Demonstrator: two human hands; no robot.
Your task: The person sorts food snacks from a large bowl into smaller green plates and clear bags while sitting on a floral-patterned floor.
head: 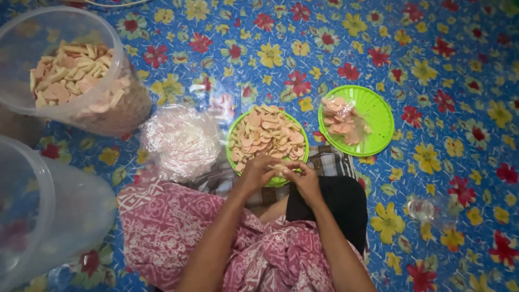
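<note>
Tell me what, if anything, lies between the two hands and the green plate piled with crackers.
Nothing visible. The left hand and right hand are together at the near rim of the green plate of crackers, over its edge. The crumpled plastic bag lies off to the left.

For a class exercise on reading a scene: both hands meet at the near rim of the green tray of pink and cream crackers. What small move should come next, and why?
Probably a short reach forward by the right hand to pick more crackers from the green tray, while the left hand stays put. Both hands are pinched together at the near rim, and what they hold is too small to tell; the heap lies just ahead.
</note>
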